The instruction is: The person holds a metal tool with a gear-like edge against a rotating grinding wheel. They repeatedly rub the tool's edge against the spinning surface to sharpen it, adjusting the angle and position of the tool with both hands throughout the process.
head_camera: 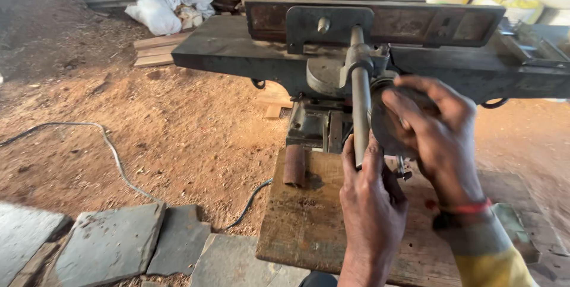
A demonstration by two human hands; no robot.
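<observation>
1. The left hand (369, 204) was wrapped around the lower end of a grey steel rod (360, 103) that ran from the machine toward the person; its thumb and fingers closed on the rod.
2. The right hand (436, 129) lay spread over a dark round wheel (386, 129) just right of the rod, fingers curled round its rim and gripping it. A red band circled that wrist above a yellow sleeve.
3. Rod and wheel both sat on the front of a dark cast-iron woodworking machine (237, 49), whose long flat bed crossed the view behind them.
4. Below the hands stood a worn wooden board (303, 222); a rusty short cylinder (294, 165) rested on its far-left edge, near the left hand but apart from it.
5. A grey cable (113, 156) snaked over the sawdust floor at left, toward the machine's base.
6. Flat stone slabs (113, 242) lay in the near-left corner; white sacks (163, 8) and stacked timber were behind the machine.
</observation>
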